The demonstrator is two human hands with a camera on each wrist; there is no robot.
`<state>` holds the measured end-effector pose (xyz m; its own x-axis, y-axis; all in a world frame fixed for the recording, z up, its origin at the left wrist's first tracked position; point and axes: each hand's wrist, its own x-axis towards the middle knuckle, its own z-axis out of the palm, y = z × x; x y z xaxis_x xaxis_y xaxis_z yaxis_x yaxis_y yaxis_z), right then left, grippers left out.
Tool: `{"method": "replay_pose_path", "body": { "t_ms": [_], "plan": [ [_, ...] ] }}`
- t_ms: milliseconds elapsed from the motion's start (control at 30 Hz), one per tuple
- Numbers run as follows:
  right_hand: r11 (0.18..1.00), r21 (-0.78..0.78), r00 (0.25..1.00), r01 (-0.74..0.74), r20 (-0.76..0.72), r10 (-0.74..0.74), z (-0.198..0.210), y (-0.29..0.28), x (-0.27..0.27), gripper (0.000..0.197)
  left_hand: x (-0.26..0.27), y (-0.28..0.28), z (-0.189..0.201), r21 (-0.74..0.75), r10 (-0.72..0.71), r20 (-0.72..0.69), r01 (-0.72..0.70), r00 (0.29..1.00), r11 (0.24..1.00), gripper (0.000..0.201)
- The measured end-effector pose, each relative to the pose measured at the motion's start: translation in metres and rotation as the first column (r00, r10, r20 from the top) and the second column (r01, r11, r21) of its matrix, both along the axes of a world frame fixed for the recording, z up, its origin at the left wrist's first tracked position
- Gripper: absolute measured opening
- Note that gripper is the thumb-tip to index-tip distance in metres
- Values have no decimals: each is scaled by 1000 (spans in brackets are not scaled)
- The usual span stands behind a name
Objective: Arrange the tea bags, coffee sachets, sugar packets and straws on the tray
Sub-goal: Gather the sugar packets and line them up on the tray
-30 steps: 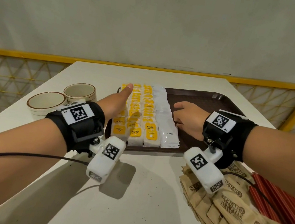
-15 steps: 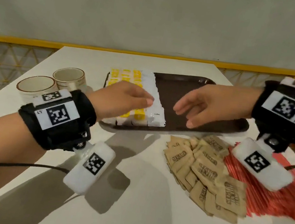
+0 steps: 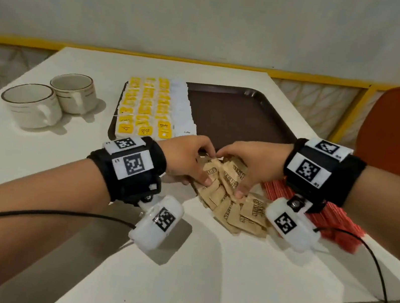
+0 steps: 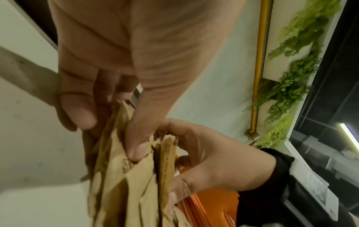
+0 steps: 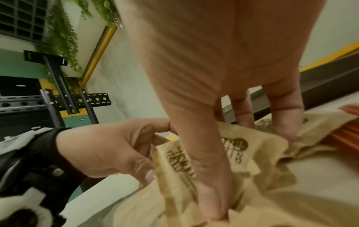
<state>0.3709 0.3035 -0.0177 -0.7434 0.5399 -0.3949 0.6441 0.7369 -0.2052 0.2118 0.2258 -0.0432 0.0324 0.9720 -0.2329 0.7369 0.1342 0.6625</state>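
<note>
Brown tray (image 3: 238, 120), right half bare; tea/coffee rows at left. Sugar packets (image 3: 228, 198) heaped on table just in front. Left hand (image 3: 187, 159) & right hand (image 3: 252, 165) both pinch packets: sugar step. Next: lift bunch onto bare half.

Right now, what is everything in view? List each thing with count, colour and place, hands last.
tray: one, dark brown, far middle of table.
tea bags: three columns, yellow and white, tray's left part.
coffee sachets: one column, white, right of the tea bags.
sugar packets: a heap, tan, on the table before the tray.
straws: a pile, red, right of the sugar.
cups: two, cream, far left.
table: one, white.
left hand: gathers sugar packets.
right hand: gathers sugar packets.
</note>
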Motion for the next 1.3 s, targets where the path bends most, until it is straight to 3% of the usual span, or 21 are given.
{"method": "replay_pose_path", "body": {
  "t_ms": [267,400,500,567,633,733,800,867,933,1067,1167,1233,1300],
  "plan": [
    [999,6,998,44,-37,-44,-2,9,-14,45,-16,4,-2,-24,98,200,-96,975,995,46],
    [996,-39,988,85,-125,-90,2,12,-12,27,-28,2,1,26,134,289,-148,948,989,41],
    [981,-133,947,141,-271,-173,9,18,-6,19,-41,-1,9,97,183,351,-231,918,968,31],
    [934,-296,859,197,-406,-310,15,22,-4,20,-49,-4,16,137,214,412,-293,886,946,22],
    [845,-492,685,210,-543,-486,18,26,-9,25,-56,-5,23,168,235,530,-373,815,912,14],
    [653,-756,350,56,-597,-721,17,25,-30,37,-61,-5,30,208,238,678,-492,695,846,7],
    [579,-814,245,-47,-571,-783,10,20,-47,40,-58,-4,32,199,209,780,-551,590,810,5],
    [519,-842,239,-149,-540,-807,3,13,-62,43,-53,-3,29,182,184,842,-589,507,787,5],
    [438,-863,232,-250,-493,-838,-4,5,-72,43,-49,-4,24,173,186,856,-607,482,776,6],
    [306,-877,173,-371,-389,-905,-13,-4,-73,43,-48,-3,12,178,225,823,-614,521,769,6],
    [189,-854,189,-484,-313,-931,-16,-9,-65,52,-50,-4,7,219,232,772,-590,592,777,5],
    [181,-866,229,-466,-316,-921,-17,-15,-64,44,-50,-7,6,231,212,757,-557,618,798,4],
    [282,-891,221,-355,-373,-901,-23,-19,-66,34,-49,-9,3,233,196,745,-523,638,820,3]
  ]
}}
